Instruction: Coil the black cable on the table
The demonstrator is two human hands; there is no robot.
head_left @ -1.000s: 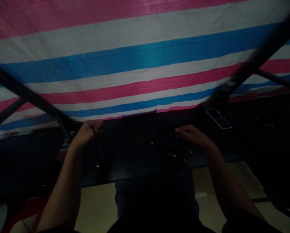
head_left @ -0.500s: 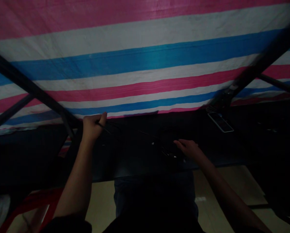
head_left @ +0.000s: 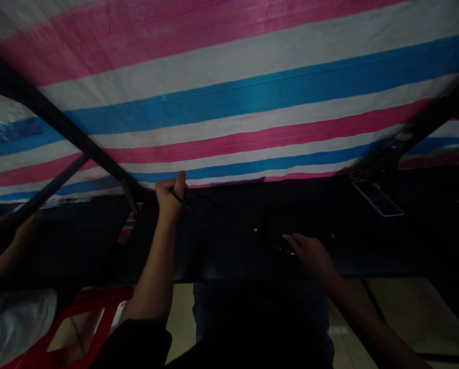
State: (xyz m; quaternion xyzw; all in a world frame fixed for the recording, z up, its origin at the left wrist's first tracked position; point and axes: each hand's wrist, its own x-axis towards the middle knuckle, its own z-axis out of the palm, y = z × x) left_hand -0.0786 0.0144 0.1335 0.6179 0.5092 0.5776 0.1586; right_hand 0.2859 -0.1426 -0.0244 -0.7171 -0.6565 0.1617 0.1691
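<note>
The left hand [head_left: 170, 195] is fisted tight, its grip closed on a thin black cable [head_left: 183, 199] that runs out to its right over the dark desk [head_left: 229, 256]. The right hand [head_left: 310, 253] lies flat, fingers loosely spread, fingertips touching a dark coiled cable bundle [head_left: 281, 241] just ahead of them.

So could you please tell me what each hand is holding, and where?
The left hand grips a thin dark cable in its fist; the right hand rests on dark items, grip unclear.

Two hands at work: left hand [head_left: 170, 193], right hand [head_left: 310, 252]. One thin dark cable [head_left: 183, 200], one phone [head_left: 377, 198], one counter [head_left: 233, 251], one striped tarp [head_left: 229, 102], one red chair [head_left: 83, 318].
</note>
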